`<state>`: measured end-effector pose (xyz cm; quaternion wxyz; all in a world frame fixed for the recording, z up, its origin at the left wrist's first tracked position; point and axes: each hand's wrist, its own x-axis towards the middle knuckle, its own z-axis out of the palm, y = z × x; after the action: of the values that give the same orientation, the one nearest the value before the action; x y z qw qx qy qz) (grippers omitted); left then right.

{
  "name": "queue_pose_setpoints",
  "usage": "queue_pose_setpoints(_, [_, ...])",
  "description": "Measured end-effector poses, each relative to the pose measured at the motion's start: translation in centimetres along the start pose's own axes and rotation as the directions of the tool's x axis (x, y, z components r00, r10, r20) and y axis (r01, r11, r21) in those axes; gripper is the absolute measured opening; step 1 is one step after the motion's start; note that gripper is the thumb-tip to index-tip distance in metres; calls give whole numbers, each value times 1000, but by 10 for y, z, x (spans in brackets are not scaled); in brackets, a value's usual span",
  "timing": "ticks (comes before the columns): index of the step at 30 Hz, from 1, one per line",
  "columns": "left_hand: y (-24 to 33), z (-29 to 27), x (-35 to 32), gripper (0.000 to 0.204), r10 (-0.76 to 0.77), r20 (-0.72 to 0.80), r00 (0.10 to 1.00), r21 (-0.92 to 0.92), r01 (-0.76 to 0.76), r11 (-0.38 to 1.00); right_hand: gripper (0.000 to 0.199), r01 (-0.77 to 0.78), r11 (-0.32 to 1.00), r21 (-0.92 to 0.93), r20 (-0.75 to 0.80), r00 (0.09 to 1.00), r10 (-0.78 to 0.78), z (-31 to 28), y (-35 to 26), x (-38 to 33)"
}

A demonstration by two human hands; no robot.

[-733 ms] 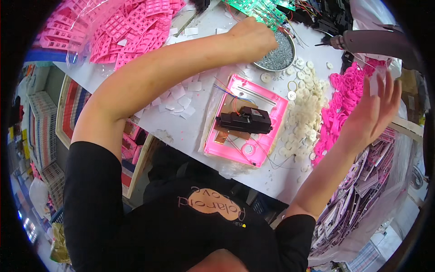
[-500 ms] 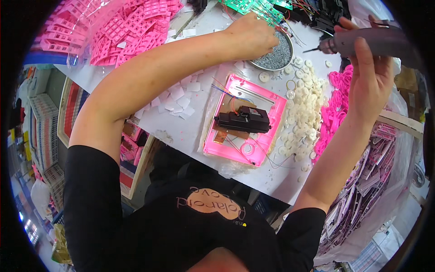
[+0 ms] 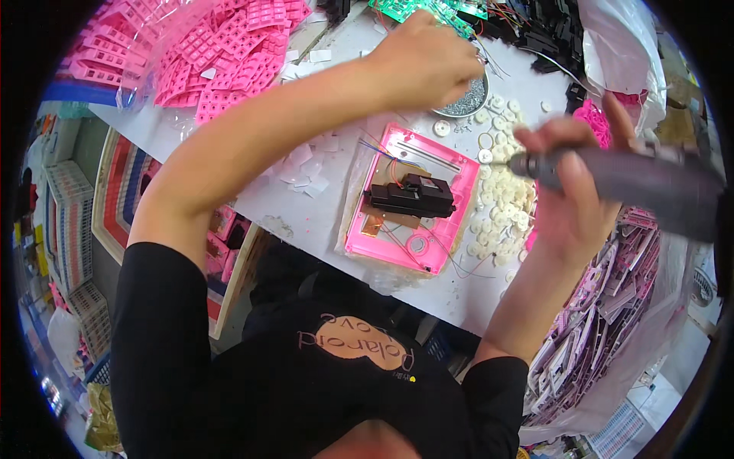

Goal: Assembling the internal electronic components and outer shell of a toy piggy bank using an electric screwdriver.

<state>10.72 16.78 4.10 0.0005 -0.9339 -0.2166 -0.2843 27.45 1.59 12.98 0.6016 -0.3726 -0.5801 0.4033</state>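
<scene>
My right hand [image 3: 569, 195] is wrapped round a grey electric screwdriver [image 3: 634, 180], blurred by motion. Its tip points left, over the white round plastic pieces [image 3: 501, 206]. At the round metal bowl of small screws [image 3: 468, 101], my left hand [image 3: 428, 65] hovers with its fingers curled together. Whatever the fingertips hold is hidden or too small to see. Between my arms lies a pink plastic housing [image 3: 449, 256], tilted on the table. A black module [image 3: 413, 196] with thin wires rests across it, over a brown board.
Pink keypad-like parts [image 3: 237, 46] heap at the far left, beside white paper squares [image 3: 306, 172]. Green circuit boards [image 3: 397, 9] and black parts [image 3: 554, 30] are at the back. A bag of pink strips [image 3: 596, 329] stands at the right. A crate [image 3: 107, 191] sits left, below table level.
My right hand has brought the screwdriver down and toward me, lower beside the white pieces. My left hand has shifted slightly nearer me and left over the bowl. The housing stays put.
</scene>
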Motion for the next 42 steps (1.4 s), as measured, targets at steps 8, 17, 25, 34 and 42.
queue_pose_setpoints(8, [92,-62,-99,16,-162,33,986,-577,151,803,61,105,869,484,14,992,-128,42,-3,-40])
queue_pose_setpoints(17, [99,-59,-110,24,-218,-30,976,-602,156,783,53,88,914,397,281,936,-212,38,3,-36])
queue_pose_setpoints(25, [110,-61,-131,53,-414,53,909,-306,409,860,51,177,908,380,-7,982,-188,46,21,-38])
queue_pose_setpoints(34, [94,-44,-143,56,-302,113,947,-433,321,842,47,176,937,303,45,979,-198,54,50,-37])
queue_pose_setpoints(42, [94,-40,-144,51,-317,136,939,-443,344,828,37,104,986,132,40,993,-110,68,47,-38])
